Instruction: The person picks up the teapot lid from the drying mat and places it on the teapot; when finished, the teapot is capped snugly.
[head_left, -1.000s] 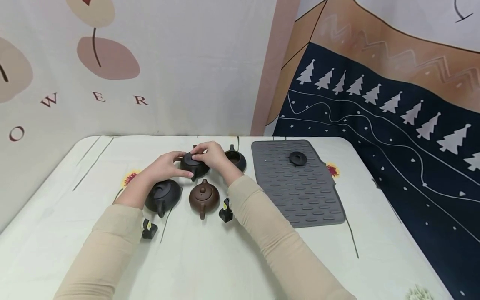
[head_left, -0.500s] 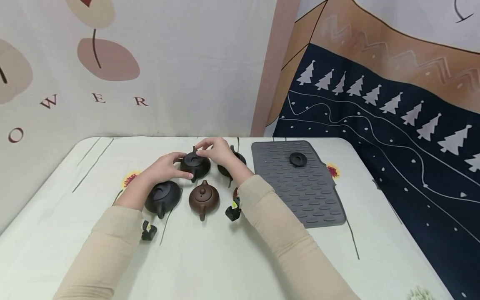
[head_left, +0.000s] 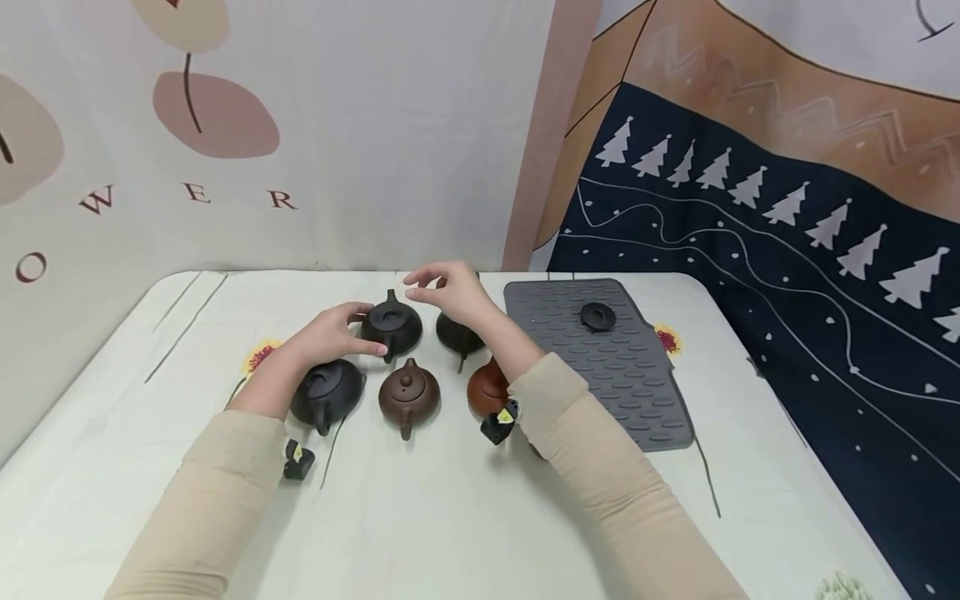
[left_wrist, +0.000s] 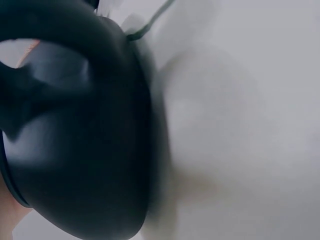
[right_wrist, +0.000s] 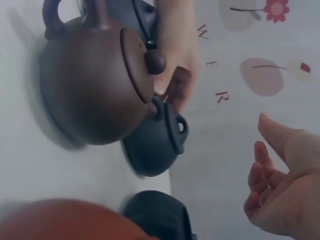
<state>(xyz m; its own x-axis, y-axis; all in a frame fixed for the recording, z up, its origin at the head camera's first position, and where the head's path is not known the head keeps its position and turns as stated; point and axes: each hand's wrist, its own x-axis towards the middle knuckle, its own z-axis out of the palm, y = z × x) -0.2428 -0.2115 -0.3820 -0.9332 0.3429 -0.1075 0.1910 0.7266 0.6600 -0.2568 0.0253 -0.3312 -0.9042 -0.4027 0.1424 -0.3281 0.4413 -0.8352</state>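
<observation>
My left hand grips the side of a small black teapot, thumb at the front and fingers behind. A lid with a loop-shaped knob sits on that pot in the right wrist view. My right hand is lifted above and right of it, fingers loosely bent, with nothing held. Below it stands a dark teapot, partly covered by the hand and forearm. Under my left wrist sits another black teapot, which fills much of the left wrist view.
A brown lidded teapot stands at the front middle. An orange-brown teapot is partly behind the right wrist camera. On the right lies a grey ridged mat with a round black lid on it.
My right hand has let go of the lid on the black teapot and moved up and right. The orange-brown teapot has come into view. My left hand stays on the pot.
</observation>
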